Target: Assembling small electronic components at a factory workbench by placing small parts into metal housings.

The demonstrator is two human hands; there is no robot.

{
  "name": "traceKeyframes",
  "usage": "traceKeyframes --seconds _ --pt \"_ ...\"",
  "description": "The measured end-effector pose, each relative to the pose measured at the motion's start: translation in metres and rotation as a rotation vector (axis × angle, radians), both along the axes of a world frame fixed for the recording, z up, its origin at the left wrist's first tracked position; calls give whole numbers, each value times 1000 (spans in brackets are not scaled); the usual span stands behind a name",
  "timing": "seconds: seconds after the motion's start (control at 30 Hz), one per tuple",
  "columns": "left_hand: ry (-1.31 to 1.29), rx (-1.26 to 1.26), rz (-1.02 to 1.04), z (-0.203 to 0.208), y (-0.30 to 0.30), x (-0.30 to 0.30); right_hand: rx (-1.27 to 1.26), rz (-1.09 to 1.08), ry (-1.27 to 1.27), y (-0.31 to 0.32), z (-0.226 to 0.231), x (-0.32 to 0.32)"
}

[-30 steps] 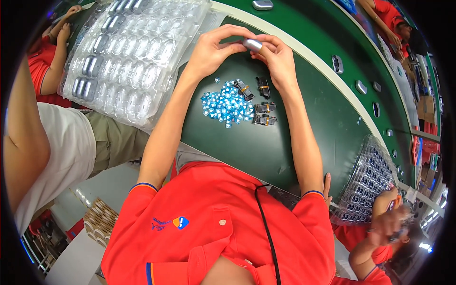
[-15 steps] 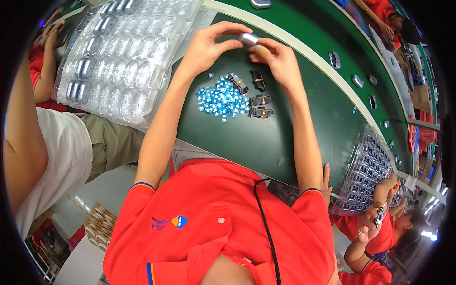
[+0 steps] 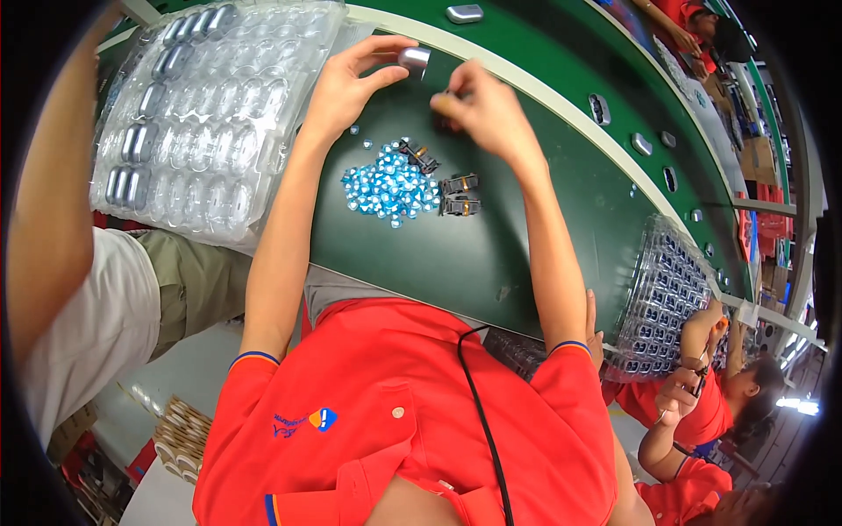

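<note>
My left hand (image 3: 346, 83) pinches a shiny silver-grey rounded case (image 3: 414, 59) between thumb and fingertips, above the far side of the green table. To its right, my right hand (image 3: 478, 110) is smeared by motion, thumb and fingers closed on a small black part that mostly hides under them. The hands are apart. Nearer me lies a heap of small blue-and-white pieces (image 3: 390, 186). At its right edge rest three black parts with amber strips: one tilted (image 3: 419, 158), and two side by side, an upper one (image 3: 459, 183) and a lower one (image 3: 461, 206).
Left of my arm stand stacked clear blister trays (image 3: 219, 123), partly filled with silver cases. Beyond a pale curved rail (image 3: 526, 74), a green conveyor (image 3: 561, 53) carries more cases. Another clear tray (image 3: 667, 298) with dark parts sits at the right. Co-workers are close on both sides.
My right hand has left the silver case and taken up the farthest black part from the table. My left hand keeps the case. The whole view has shifted slightly.
</note>
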State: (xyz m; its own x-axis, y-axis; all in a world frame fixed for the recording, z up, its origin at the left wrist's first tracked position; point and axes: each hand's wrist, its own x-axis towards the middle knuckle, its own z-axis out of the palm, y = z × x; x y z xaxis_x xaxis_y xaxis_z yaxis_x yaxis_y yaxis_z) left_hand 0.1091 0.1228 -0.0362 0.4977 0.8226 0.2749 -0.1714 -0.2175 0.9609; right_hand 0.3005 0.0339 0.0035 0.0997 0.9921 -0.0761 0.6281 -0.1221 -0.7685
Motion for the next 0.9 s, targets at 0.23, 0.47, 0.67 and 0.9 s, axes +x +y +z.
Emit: traceKeyframes --seconds 0.23,0.47,0.67,0.9 --pt "-83 -121 -12 -2 3 -3 475 -41 -330 9 -31 26" --pt "-126 -172 -15 -2 2 -5 387 -129 258 16 -17 2" --pt "-147 -212 -12 0 3 4 547 -103 493 24 -34 -14" --pt "-122 -222 -14 -2 2 6 554 -140 387 17 -39 -17"
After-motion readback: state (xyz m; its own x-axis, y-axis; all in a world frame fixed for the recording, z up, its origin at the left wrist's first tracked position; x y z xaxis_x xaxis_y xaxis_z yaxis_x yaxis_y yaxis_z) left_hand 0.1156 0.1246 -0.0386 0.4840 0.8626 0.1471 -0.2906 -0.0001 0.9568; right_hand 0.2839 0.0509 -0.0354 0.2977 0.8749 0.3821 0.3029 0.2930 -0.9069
